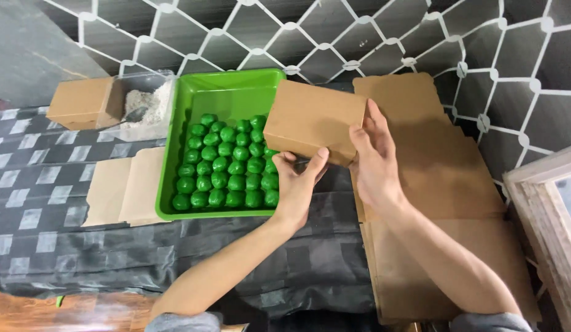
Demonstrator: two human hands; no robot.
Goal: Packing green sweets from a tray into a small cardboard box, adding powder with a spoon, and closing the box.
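Both hands hold a closed brown cardboard box (313,120) in the air over the right edge of a green tray (236,91). My left hand (297,181) grips its near lower edge from below, thumb up against the side. My right hand (372,157) clasps its right end with fingers spread along the side. The tray holds several rows of round green balls (227,166), packed close together. The box covers the tray's far right corner.
A clear tub of white powder with a spoon (144,104) stands left of the tray, beside another brown box (79,101). Flat cardboard sheets (439,184) lie stacked at the right. A brown sheet (122,187) lies under the tray. A wooden frame (553,215) stands far right.
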